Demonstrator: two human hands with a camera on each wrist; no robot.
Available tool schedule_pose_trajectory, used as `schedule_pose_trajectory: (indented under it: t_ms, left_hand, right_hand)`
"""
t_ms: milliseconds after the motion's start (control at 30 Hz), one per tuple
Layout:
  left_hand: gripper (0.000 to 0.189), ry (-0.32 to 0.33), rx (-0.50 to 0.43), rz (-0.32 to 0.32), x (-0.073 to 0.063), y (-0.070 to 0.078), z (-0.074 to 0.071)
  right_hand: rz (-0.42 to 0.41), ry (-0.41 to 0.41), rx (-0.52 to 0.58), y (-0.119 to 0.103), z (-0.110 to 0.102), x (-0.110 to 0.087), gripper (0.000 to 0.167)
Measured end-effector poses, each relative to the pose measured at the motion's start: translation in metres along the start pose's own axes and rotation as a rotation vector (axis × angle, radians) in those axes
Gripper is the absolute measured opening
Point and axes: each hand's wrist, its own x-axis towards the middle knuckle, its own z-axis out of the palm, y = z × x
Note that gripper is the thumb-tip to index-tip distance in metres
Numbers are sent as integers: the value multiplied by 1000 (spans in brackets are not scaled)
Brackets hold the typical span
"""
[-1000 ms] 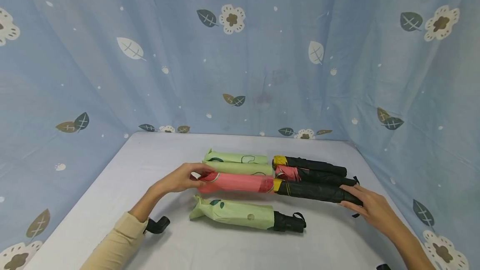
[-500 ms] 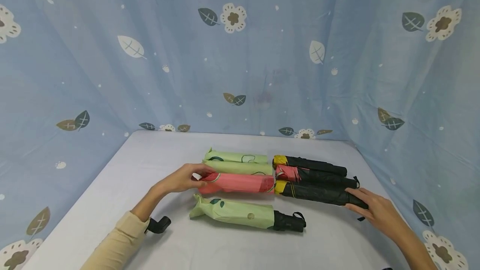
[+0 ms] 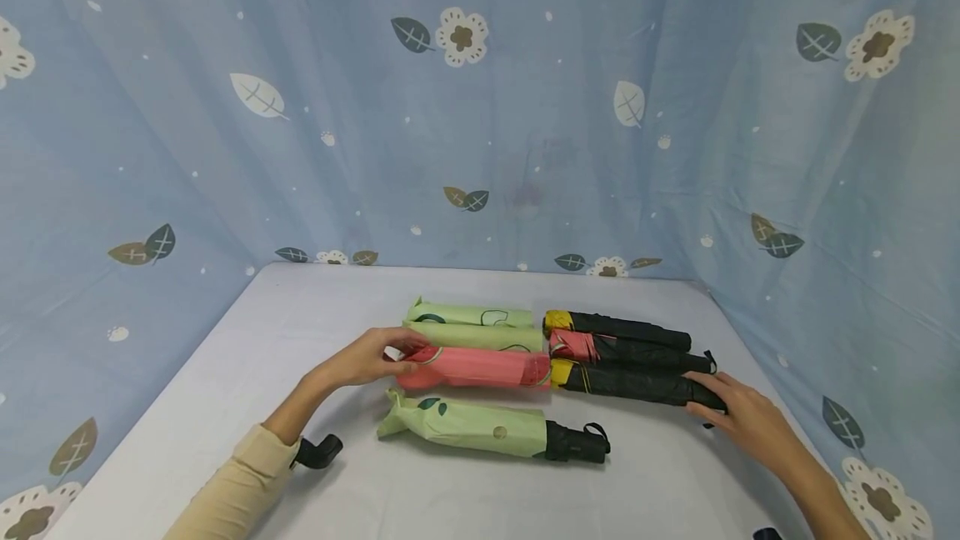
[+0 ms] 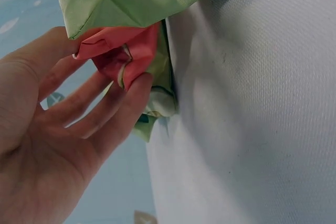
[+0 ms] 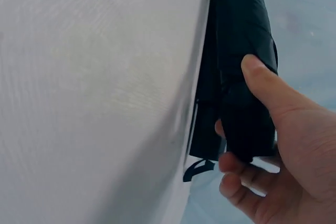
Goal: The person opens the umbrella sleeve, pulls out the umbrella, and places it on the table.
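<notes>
My left hand (image 3: 367, 354) pinches the left end of a red folded umbrella (image 3: 480, 367). In the left wrist view, thumb and fingers (image 4: 137, 90) hold its crumpled red cover end (image 4: 126, 56). My right hand (image 3: 742, 411) grips the right end of a black folded umbrella with a yellow tip (image 3: 637, 384), which meets the red one's right end. The right wrist view has the thumb (image 5: 257, 69) on top of the dark roll (image 5: 244, 30), with fingers curled beneath. In front of the red umbrella lies a light green umbrella (image 3: 480, 427) with a black handle.
Behind lie two light green umbrellas (image 3: 472, 336) on the left. To their right are a black one with yellow tip (image 3: 637, 330) and a black one with red tip (image 3: 652, 354). A black curved object (image 3: 318, 451) shows by the left sleeve. Patterned curtains surround the white table (image 3: 450, 507).
The right hand shifted right with the yellow-tipped black umbrella, then slightly back left. Its yellow tip now sits a little farther right against the red umbrella. The left hand stays nearly still.
</notes>
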Motion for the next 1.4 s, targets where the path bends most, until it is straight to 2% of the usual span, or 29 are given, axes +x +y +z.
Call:
schedule_pose_trajectory:
  t_ms: [133,367,533,867,1000,1233,1400]
  left_hand:
    - [42,2,-4,-5,2,-1,1]
    - [45,-9,14,10,3,-2,0]
    - [44,-8,28,16,4,-2,-1]
    - [42,-12,27,-8,-1,0,-5]
    - [44,-13,32,-12,-5,2,-7]
    - [45,-2,48,-4,-9,5,-11]
    - [43,2,42,-14,-10,9,-14]
  right_hand:
    - [36,-38,-8,2,4,3,59]
    - [41,-60,-4,6,6,9,60]
    - [76,-79,-8,7,8,13,64]
    - [135,-35,-5,10,13,16,74]
    - [134,-3,-12,7,13,16,68]
    - [89,57,15,-4,9,12,46]
    - [48,70,29,-10,4,10,46]
